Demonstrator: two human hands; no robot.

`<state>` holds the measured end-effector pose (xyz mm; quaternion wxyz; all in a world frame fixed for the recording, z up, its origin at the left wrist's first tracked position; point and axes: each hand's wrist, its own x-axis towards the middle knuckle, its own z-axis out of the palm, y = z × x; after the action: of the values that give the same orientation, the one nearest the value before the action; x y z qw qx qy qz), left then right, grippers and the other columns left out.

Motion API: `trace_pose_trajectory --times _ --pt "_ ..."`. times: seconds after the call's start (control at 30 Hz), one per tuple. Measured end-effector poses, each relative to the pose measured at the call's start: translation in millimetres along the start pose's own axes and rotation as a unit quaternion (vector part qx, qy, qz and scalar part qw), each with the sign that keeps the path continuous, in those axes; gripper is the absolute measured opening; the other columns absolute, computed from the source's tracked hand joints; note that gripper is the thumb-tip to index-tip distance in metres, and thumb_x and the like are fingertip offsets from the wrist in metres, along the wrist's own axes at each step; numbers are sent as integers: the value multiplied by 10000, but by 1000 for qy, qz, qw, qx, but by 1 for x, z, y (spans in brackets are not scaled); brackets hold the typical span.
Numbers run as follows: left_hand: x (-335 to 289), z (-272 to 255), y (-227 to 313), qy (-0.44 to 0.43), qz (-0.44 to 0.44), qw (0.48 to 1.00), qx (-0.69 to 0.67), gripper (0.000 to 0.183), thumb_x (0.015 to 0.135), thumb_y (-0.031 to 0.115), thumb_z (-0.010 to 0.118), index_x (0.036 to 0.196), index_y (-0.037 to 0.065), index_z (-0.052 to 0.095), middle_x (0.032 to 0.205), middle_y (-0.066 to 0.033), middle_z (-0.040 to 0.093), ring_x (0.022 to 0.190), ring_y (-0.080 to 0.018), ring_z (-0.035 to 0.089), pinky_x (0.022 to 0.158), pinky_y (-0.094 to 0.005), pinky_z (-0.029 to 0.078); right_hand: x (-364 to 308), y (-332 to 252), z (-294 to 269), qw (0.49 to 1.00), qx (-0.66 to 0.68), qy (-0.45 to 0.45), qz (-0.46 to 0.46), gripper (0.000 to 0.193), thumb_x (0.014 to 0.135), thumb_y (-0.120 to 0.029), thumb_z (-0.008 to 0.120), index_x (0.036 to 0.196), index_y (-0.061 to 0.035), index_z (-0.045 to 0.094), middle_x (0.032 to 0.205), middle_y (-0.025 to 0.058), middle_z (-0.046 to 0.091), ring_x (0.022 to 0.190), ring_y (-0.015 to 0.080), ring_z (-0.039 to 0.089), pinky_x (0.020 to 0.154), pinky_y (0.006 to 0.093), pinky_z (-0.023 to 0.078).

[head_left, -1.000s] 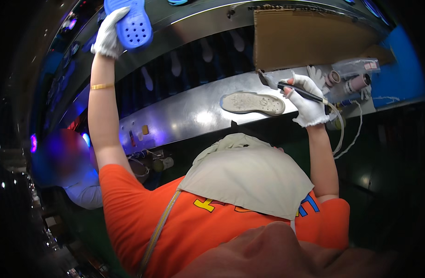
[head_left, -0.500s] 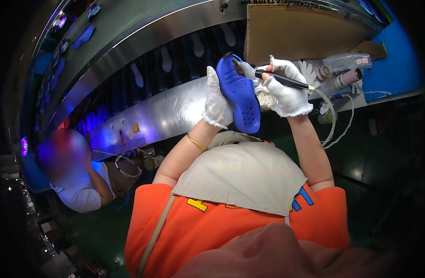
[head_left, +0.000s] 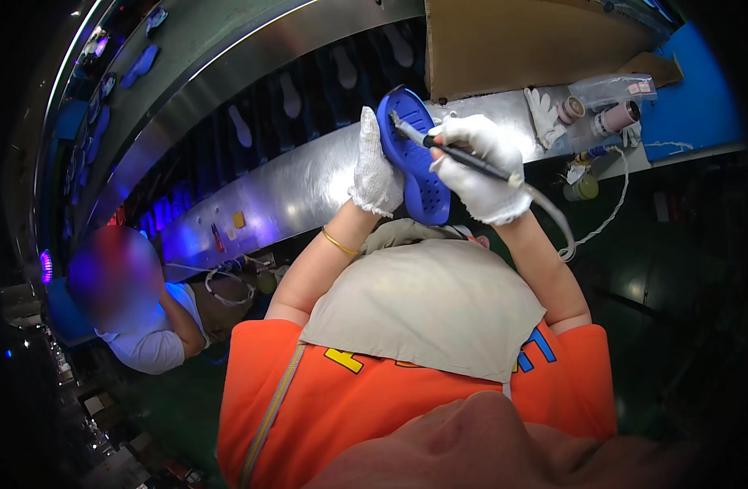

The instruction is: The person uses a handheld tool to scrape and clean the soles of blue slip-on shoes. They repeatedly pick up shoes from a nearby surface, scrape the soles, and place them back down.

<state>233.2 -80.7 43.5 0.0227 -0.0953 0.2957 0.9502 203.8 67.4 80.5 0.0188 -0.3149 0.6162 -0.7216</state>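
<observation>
A blue shoe sole (head_left: 427,191) with ridges at its far end and small holes in its near part is held up, tilted, in front of me. My left hand (head_left: 377,173), in a white knit glove, supports it along its left side, thumb pointing up. My right hand (head_left: 490,169), gloved with some fingertips bare, closes round the black handle of a brush (head_left: 472,160). The brush's bristles rest on the sole's far part, near its left edge. From the handle's rear end a pale hose (head_left: 553,213) curves down. The palm side of my left hand is hidden.
Behind the sole runs a metal ledge (head_left: 309,175), backed by a rack of dark pieces with pale soles (head_left: 289,96). A cardboard sheet (head_left: 521,49), spare white gloves (head_left: 543,118) and a cup-like container (head_left: 617,118) lie right. A co-worker (head_left: 150,342) sits left. Blue soles (head_left: 140,67) lie on a conveyor.
The brush has moved left across the far part of the sole, my right hand moving left with it. The sole and my left hand have shifted slightly up and left.
</observation>
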Motion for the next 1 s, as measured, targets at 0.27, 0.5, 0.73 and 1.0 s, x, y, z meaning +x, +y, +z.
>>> trace_pose_trajectory --times 0.27,0.5,0.73,1.0 --pt "-11 6 7 59 -62 996 -11 712 841 698 377 1118 69 565 993 -120 632 902 -257 606 848 -387 501 -25 -6 -5 997 -46 -20 60 197 672 39 685 850 -19 625 810 76 631 684 126 612 641 248 501" --pt "-26 -19 -9 13 -153 987 -38 762 842 712 324 1232 82 502 1103 -103 588 943 -246 596 882 -378 486 -54 -12 -22 983 -20 -40 180 139 788 18 639 915 -7 588 900 77 651 764 95 598 702 240 499" --pt "-23 -8 -21 11 -119 989 92 919 753 806 262 1310 92 420 1195 -134 544 1019 -280 582 903 -412 487 -55 -5 -22 996 -59 -38 59 141 777 37 652 900 2 592 866 68 635 759 93 614 695 231 508" --pt "7 7 2 -118 -34 990 -72 1071 647 901 242 1179 12 512 1040 -166 610 925 -303 609 819 -412 522 -28 -2 -8 999 0 -4 49 111 784 8 666 875 -23 609 874 71 647 781 103 607 727 250 500"
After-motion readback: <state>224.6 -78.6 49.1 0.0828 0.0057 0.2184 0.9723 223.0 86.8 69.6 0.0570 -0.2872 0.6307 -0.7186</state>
